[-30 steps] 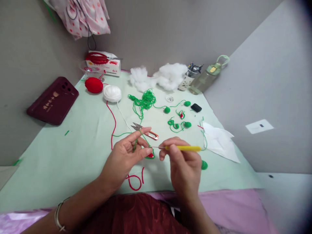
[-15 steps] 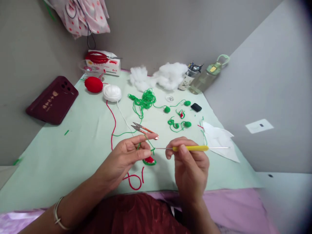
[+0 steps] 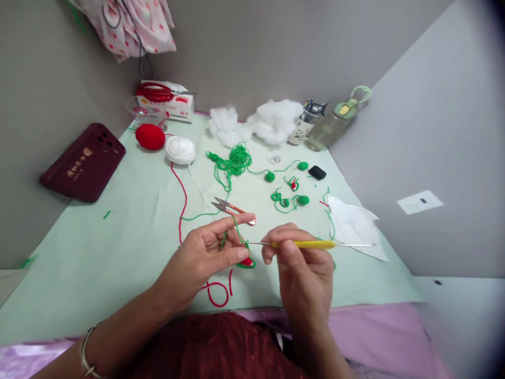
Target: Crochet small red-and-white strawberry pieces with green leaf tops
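My left hand (image 3: pixel 207 252) pinches a small red and green crochet piece (image 3: pixel 246 262) between thumb and fingers, its upper part hidden by them. Green yarn (image 3: pixel 236 227) runs over the stretched index finger of that hand. My right hand (image 3: pixel 302 268) is closed on the yellow grip of a crochet hook (image 3: pixel 311 245), held level like a pen. The hook's thin left tip reaches the green stitches at my left fingertips. Just beyond the left index finger lie orange-handled thread snips (image 3: pixel 229 207). A loose red yarn piece (image 3: pixel 218 295) curls on the table below the left hand.
Behind are a red yarn ball (image 3: pixel 150 137), a white yarn ball (image 3: pixel 180 150), tangled green yarn (image 3: pixel 239 159) and white stuffing (image 3: pixel 274 122). Small green crochet pieces (image 3: pixel 303 200) lie right of centre. A phone (image 3: pixel 84 163) leans at left; a bottle (image 3: pixel 333 123) stands at back right.
My right hand has shifted slightly left, carrying the hook tip further into the green stitches. The crochet piece has tilted and moved a little right.
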`<state>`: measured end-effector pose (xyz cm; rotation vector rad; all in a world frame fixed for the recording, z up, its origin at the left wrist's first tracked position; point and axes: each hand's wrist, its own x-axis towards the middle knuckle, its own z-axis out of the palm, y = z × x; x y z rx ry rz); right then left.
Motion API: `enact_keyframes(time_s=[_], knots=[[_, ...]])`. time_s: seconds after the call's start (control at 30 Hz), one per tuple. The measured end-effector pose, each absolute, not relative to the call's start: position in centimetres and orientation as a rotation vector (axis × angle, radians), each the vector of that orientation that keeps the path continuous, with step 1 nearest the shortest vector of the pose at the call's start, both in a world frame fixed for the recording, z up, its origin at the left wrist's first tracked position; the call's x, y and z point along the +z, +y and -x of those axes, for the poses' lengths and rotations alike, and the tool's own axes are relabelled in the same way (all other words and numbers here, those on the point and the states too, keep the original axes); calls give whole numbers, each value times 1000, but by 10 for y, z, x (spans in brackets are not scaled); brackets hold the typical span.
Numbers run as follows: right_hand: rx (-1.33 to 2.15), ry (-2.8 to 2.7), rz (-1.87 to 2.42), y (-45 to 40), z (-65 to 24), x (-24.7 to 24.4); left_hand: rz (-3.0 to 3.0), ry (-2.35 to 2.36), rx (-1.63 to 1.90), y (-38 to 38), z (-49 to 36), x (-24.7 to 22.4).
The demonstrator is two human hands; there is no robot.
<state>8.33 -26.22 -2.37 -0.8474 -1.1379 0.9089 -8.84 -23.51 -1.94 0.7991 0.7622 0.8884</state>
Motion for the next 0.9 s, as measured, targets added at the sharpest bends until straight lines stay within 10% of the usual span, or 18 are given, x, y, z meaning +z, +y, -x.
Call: enact_keyframes(time_s=[0.9], knots=[[819, -1315, 919, -259, -83, -26, -884, 740, 850, -236, 85, -25]])
